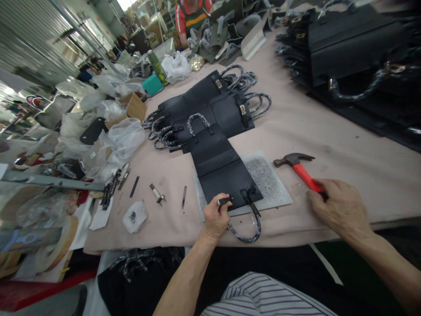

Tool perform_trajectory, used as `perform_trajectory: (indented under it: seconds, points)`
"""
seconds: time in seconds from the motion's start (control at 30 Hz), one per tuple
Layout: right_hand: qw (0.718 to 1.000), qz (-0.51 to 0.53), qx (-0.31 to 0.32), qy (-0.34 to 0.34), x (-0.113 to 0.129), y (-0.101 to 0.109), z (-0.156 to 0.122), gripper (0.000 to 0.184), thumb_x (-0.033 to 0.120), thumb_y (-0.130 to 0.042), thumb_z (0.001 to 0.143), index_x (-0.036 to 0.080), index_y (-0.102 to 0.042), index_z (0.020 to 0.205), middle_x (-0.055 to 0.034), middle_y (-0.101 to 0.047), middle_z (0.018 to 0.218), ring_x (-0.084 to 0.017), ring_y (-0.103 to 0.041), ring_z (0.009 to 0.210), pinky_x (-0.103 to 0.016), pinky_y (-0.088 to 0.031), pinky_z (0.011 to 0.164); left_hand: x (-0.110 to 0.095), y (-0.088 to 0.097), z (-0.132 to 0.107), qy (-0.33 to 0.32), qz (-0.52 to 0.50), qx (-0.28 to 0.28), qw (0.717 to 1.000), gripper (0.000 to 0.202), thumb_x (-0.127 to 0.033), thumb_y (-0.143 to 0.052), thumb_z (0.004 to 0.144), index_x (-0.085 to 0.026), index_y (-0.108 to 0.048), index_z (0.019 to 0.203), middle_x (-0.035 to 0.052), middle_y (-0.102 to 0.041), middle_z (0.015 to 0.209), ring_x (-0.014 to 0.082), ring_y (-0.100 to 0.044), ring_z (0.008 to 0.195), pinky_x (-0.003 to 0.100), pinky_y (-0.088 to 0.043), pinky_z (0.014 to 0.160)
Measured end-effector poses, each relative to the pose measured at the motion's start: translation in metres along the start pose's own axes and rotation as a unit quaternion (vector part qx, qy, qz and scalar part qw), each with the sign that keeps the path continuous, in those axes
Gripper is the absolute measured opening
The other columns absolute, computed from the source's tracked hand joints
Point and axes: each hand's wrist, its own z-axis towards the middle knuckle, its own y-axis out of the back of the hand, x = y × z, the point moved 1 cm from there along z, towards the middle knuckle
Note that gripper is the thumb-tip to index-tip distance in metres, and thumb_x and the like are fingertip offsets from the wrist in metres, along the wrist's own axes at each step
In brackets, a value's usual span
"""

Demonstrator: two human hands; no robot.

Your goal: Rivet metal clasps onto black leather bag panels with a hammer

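Note:
A flat black leather bag panel (221, 169) with wrapped handles lies across a grey scarred cutting pad (267, 179) at the table's near edge. My left hand (215, 217) is closed around a small black punch tool (224, 201) standing on the panel's near left corner. My right hand (340, 208) grips the red handle of a claw hammer (297, 164), whose dark head rests on the table right of the pad. One wrapped handle (247, 228) of the panel hangs over the table edge.
More black bag panels (210, 107) are stacked behind. Punches and small tools (134, 186) lie to the left, beside plastic bags (123, 138) and clutter. Finished black bags (355, 48) are piled at the far right. Another person (192, 17) works at the far end.

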Motion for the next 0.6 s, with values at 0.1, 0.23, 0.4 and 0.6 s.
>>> perform_trajectory:
  seconds: [0.1, 0.23, 0.4, 0.6]
  points:
    - [0.999, -0.025, 0.036, -0.006, 0.003, 0.003, -0.003, 0.039, 0.031, -0.051, 0.093, 0.005, -0.064, 0.12, -0.0232, -0.066, 0.098, -0.034, -0.059, 0.091, -0.044, -0.047, 0.083, 0.0, 0.0, 0.001, 0.002, 0.002, -0.002, 1.0, 0.013, -0.018, -0.059, 0.097, -0.017, -0.069, 0.105, 0.0076, -0.076, 0.097, 0.0198, -0.075, 0.091, 0.031, -0.063, 0.085]
    - [0.988, -0.002, 0.137, -0.077, 0.003, 0.011, 0.011, 0.041, 0.035, -0.045, 0.096, 0.006, -0.065, 0.116, -0.0222, -0.065, 0.095, -0.031, -0.061, 0.081, -0.041, -0.044, 0.07, 0.0, 0.001, 0.007, 0.025, -0.012, 0.023, 0.999, 0.011, -0.017, -0.06, 0.095, -0.017, -0.069, 0.102, 0.0065, -0.075, 0.095, 0.0181, -0.074, 0.085, 0.028, -0.061, 0.08]
    - [0.86, 0.339, 0.288, -0.249, 0.005, 0.016, 0.026, 0.019, 0.037, -0.058, 0.086, 0.018, -0.06, 0.088, -0.0092, -0.061, 0.068, -0.021, -0.055, 0.055, -0.036, -0.041, 0.054, 0.001, 0.002, 0.011, 0.023, -0.035, 0.045, 0.998, 0.011, -0.017, -0.061, 0.094, -0.017, -0.069, 0.101, 0.0051, -0.074, 0.092, 0.017, -0.072, 0.08, 0.026, -0.06, 0.077]
    - [0.769, 0.51, 0.278, -0.266, 0.056, 0.06, 0.03, 0.031, 0.052, -0.054, 0.093, 0.024, -0.051, 0.08, 0.0043, -0.044, 0.055, -0.012, -0.037, 0.037, -0.027, -0.03, 0.036, -0.001, 0.002, 0.011, 0.04, -0.036, 0.047, 0.997, 0.012, -0.016, -0.059, 0.093, -0.019, -0.068, 0.1, 0.0042, -0.074, 0.09, 0.0172, -0.073, 0.079, 0.027, -0.06, 0.076]
